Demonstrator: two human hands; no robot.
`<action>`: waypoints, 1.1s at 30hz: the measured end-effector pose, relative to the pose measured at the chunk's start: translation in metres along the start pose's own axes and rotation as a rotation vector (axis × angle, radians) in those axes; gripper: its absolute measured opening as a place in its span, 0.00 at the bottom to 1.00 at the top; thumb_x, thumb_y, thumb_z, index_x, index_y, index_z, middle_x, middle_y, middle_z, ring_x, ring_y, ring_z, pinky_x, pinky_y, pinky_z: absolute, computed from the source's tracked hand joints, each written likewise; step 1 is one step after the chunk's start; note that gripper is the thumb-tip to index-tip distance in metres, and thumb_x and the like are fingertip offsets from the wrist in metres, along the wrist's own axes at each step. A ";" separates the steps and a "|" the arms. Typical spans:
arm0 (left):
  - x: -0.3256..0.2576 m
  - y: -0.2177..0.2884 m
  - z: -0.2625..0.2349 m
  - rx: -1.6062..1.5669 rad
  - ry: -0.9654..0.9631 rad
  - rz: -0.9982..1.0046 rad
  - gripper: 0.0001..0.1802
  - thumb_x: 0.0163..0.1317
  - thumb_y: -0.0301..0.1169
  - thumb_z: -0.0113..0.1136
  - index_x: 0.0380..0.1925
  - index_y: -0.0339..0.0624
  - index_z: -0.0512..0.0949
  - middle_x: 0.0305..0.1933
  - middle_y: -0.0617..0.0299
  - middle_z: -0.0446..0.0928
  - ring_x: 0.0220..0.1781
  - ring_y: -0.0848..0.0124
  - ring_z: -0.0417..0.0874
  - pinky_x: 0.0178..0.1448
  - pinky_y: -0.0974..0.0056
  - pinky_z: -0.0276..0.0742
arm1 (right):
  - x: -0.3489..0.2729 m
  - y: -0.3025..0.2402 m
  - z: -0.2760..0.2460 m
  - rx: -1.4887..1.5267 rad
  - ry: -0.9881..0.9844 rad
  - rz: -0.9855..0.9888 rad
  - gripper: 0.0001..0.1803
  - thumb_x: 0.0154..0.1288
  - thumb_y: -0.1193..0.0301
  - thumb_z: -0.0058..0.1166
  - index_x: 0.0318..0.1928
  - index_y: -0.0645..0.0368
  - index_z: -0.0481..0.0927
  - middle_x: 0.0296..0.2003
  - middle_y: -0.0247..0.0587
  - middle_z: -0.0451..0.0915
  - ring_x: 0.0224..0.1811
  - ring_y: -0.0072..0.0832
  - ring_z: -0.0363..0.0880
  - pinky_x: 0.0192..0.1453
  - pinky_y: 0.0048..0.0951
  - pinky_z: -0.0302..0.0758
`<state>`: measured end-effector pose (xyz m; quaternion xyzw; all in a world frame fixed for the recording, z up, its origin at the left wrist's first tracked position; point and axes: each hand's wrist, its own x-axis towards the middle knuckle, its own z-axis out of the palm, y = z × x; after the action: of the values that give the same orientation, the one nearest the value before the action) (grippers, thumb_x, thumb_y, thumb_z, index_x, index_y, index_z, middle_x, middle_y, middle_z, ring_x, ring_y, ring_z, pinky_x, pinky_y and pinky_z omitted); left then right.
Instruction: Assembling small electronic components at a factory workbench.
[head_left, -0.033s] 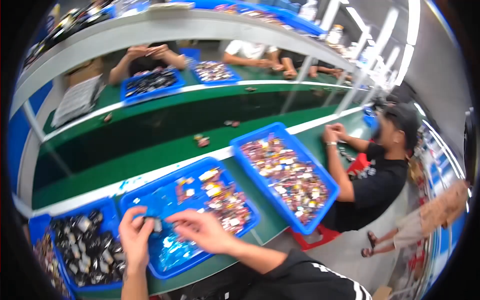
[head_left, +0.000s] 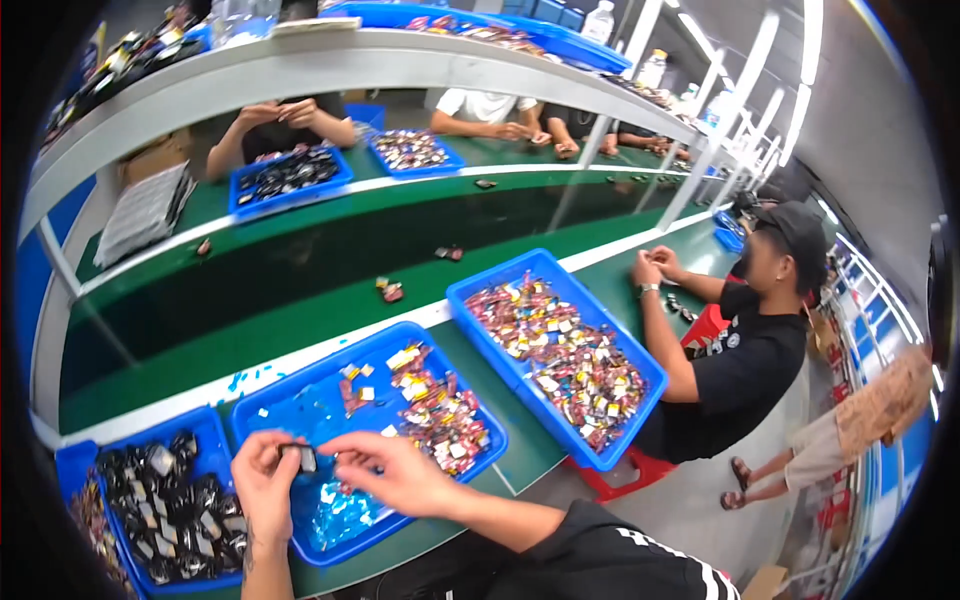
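Between the thumb and fingers of my left hand [head_left: 264, 478] is a small black piece with a silver-grey face [head_left: 304, 458], its exact kind unclear. My right hand [head_left: 400, 474] is just right of it, index finger stretched toward the piece and thumb lower and apart. I see nothing held in the right hand. Both hands are over a blue tray [head_left: 497, 432] with blue film scraps [head_left: 345, 515] and a pile of small reddish, white and yellow parts [head_left: 445, 425]. Left of my left hand, another blue tray [head_left: 222, 425] holds black pieces with silver faces [head_left: 170, 510].
A large blue tray [head_left: 655, 385] of mixed small parts stands to the right, beside a seated co-worker [head_left: 745, 345]. Beyond my trays runs a green belt [head_left: 330, 300] with a few loose parts [head_left: 389, 290]. A shelf [head_left: 400, 55] spans above; several people work across the belt.
The whole picture has shifted slightly left and is sharper. My right index fingertip appears a little closer to the piece. My left hand keeps its hold on it.
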<state>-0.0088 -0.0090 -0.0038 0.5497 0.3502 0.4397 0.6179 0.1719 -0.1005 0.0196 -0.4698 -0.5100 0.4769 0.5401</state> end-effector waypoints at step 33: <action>-0.003 0.001 0.012 -0.047 -0.368 0.027 0.22 0.69 0.21 0.50 0.63 0.31 0.68 0.62 0.53 0.73 0.61 0.71 0.74 0.65 0.66 0.70 | 0.028 -0.017 0.007 -0.509 0.207 -0.249 0.04 0.54 0.80 0.64 0.30 0.65 0.81 0.25 0.42 0.82 0.24 0.28 0.80 0.30 0.26 0.74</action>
<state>0.0011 -0.0167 -0.0009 0.6108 0.2133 0.3482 0.6783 0.1660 -0.0744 0.0397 -0.5701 -0.6090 0.2133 0.5085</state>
